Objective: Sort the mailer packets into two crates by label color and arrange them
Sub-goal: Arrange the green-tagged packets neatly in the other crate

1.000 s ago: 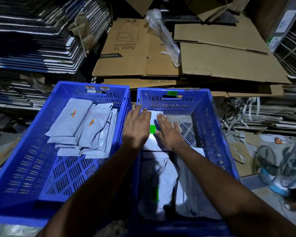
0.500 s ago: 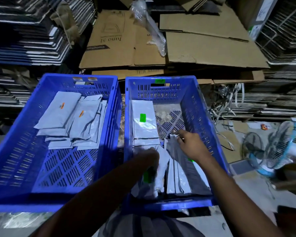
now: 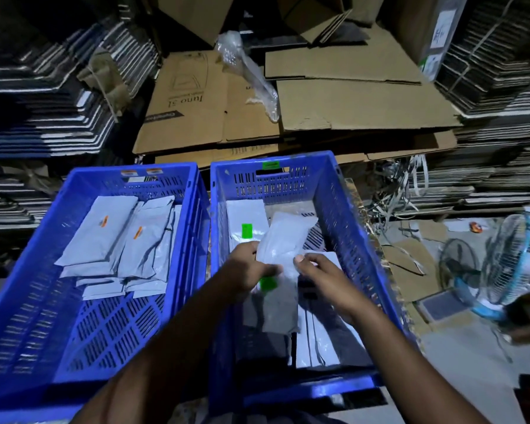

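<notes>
Both hands, my left hand [image 3: 248, 267] and right hand [image 3: 325, 275], pinch one white mailer packet [image 3: 283, 243] above the right crate [image 3: 349, 228]; orange-label packets [image 3: 120, 237] lie in the left crate [image 3: 28, 270].

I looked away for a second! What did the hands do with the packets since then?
Both hands left the flat green-label packet at the far end, reached into the near pile and lifted a packet; the left hand and right hand now grip it above the right crate. The orange-label packets in the left crate stayed put.
</notes>
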Tool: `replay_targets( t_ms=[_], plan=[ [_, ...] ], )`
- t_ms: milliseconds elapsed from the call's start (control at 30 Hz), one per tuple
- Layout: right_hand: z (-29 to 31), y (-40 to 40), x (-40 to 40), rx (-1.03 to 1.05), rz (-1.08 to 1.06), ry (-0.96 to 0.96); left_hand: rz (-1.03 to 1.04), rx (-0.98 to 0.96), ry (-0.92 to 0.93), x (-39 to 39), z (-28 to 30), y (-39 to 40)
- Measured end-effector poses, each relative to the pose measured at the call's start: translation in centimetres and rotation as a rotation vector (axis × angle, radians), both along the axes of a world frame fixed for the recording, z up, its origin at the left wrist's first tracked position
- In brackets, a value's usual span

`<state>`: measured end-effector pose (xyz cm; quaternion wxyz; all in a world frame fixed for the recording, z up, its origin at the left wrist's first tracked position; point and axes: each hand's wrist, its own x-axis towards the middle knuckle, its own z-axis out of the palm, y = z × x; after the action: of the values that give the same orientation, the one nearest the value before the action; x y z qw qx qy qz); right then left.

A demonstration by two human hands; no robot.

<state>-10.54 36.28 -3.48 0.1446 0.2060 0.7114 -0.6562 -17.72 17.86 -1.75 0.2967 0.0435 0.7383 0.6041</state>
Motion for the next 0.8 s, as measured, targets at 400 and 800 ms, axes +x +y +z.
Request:
replay_targets(
  t_ms=[400,800],
  plan=[
    [-2.6,1.4,-5.8,-0.176,0.07,0.179,0.381,0.294,-0.33,-4.3,-1.1,3.5],
    [-7.3,3.1,-16.8,0.414,0.066,0.093,-0.155,-0.923,0.31,-10.9,-10.4,4.0]
  ],
)
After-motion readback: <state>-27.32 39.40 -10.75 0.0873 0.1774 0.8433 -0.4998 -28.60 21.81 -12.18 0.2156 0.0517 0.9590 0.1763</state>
